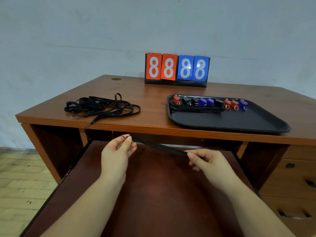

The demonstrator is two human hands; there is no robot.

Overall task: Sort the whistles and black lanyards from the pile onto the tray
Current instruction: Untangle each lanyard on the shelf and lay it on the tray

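A black lanyard (160, 146) is stretched taut between my two hands, above the pulled-out shelf and below the desk's front edge. My left hand (118, 151) pinches its left end; my right hand (207, 159) pinches its right end. A tangled pile of black lanyards (100, 106) lies on the desk's left side, one strap end hanging over the front edge. The black tray (230, 122) sits on the right. Along its far side stands a row of red, black and blue whistles (210, 101), with a bundle of black lanyards (196, 108) laid in front of them.
A flip scoreboard (177, 70) reading 8888 stands at the back of the brown desk (150, 94). The pulled-out shelf (153, 185) lies under my forearms. Drawers (295, 177) are at the lower right. Tiled floor (22, 177) shows at the left.
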